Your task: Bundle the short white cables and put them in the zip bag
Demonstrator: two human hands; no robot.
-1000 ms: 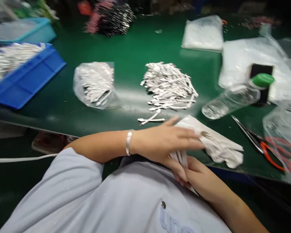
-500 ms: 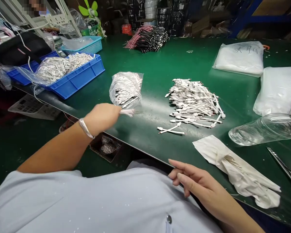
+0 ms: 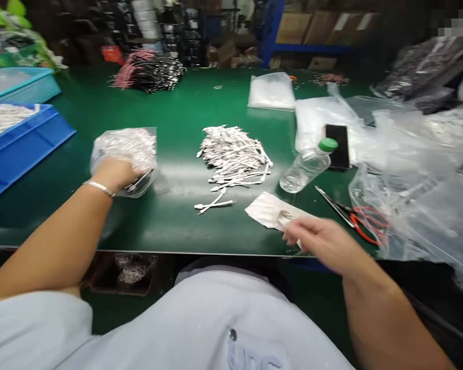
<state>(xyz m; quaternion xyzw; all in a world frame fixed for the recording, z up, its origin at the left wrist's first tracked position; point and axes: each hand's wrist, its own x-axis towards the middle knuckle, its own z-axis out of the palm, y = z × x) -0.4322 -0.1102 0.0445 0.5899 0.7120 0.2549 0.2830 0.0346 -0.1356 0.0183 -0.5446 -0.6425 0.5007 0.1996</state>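
At the left, my left hand (image 3: 118,173) with a silver bangle is curled against the near side of a clear plastic bag (image 3: 129,141) filled with short white cables. Its fingertips are partly hidden against the bag. My right hand (image 3: 318,239) is blurred over a crumpled white paper towel (image 3: 264,208) near the front edge; its fingers bend downward, and whether they grip the towel is unclear. Between the hands lies a pile of short white cables with connectors (image 3: 233,151). Two loose white cables (image 3: 216,204) cross just in front of the pile.
A clear bottle with a green cap (image 3: 306,164) leans beside a dark phone (image 3: 337,146). Red-handled scissors (image 3: 360,226) and plastic bags (image 3: 420,200) lie to the right. A blue bin (image 3: 27,139) stands left. Red and black wires (image 3: 150,69) sit at the back.
The view has turned right. My left hand has moved onto the bag; the whitish strip seen in it before is out of sight. My right hand has moved from my lap to the paper towel.
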